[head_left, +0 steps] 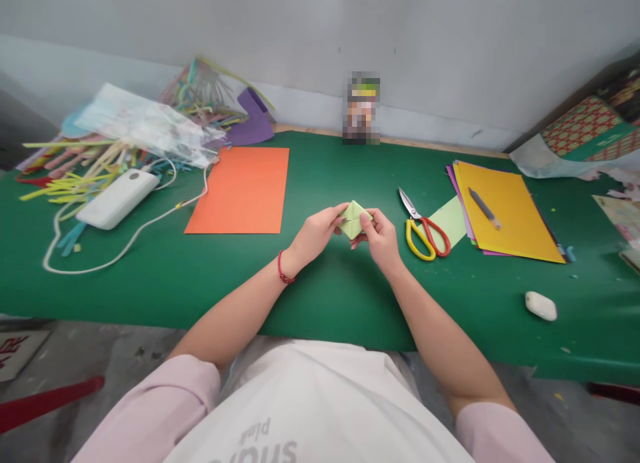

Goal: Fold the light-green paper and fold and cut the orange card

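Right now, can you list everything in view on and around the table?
folded paper: 1, light green, held above table centre
orange sheet: 1, orange, flat, left of centre
scissors: 1, yellow and red handles, right of the hands
green offcut: 1, light green, beside the scissors
paper stack: 1, yellow on top, right side
pencil: 1, grey, on the stack
eraser: 1, white, front right
power bank: 1, white with cable, left
paper strips: many, mixed colours, far left
plastic bag: 1, clear, over the strips
table: 1, green
left hand: 1, grips the folded paper
right hand: 1, grips the folded paper
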